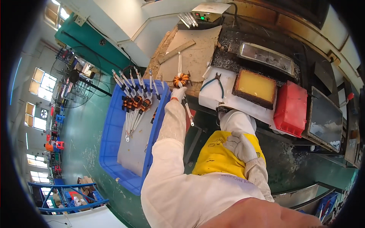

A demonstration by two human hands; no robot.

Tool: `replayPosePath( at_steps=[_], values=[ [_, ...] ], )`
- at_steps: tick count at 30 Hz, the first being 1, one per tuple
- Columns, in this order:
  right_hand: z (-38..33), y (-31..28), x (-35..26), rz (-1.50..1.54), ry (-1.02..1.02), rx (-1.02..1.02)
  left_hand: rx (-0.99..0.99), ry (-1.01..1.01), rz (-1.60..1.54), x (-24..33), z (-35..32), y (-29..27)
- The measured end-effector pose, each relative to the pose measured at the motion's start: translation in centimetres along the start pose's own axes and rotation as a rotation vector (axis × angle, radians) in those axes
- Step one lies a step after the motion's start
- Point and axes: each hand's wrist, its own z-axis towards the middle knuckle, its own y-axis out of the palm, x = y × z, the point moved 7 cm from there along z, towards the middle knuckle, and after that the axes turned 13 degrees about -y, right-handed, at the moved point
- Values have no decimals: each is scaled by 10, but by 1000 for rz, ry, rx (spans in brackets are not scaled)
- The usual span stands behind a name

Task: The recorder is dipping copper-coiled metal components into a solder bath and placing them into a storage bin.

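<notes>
My left hand (178, 93), in a white glove, is closed on a ring-shaped copper-wound coil (181, 80) at the near edge of the workbench. One pale sleeved lead points away over the bench. Another, with a metal lug, hangs below the hand. Just left, a blue crate (108, 142) holds several similar coils (134, 102) with white leads sticking up. My right hand (241, 146), gloved too, lies on the yellow cloth (213, 154) over my lap, fingers loosely extended and nothing seen in them. Beyond it on the bench are pliers (216, 84) with dark blue handles.
A dark-rimmed tray of yellowish material (256, 88) and a red plastic box (291, 108) stand at bench right. Behind them sits a rectangular metal-framed trough (266, 57). A control box (207, 13) with a green light is at the back. A fan (74, 78) stands left of the crate.
</notes>
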Motion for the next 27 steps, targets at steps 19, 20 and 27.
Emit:
replayPosePath(
  at_steps=[19,20,27],
  values=[
    [-6,15,-15,-25,5,-91,-604,273,-299,19,-139,13],
    [-8,22,-27,-30,-39,-143,-632,344,-251,31,-154,21],
    [-13,40,-165,-242,-622,-3,-576,949,136,111,-303,66]
  ],
)
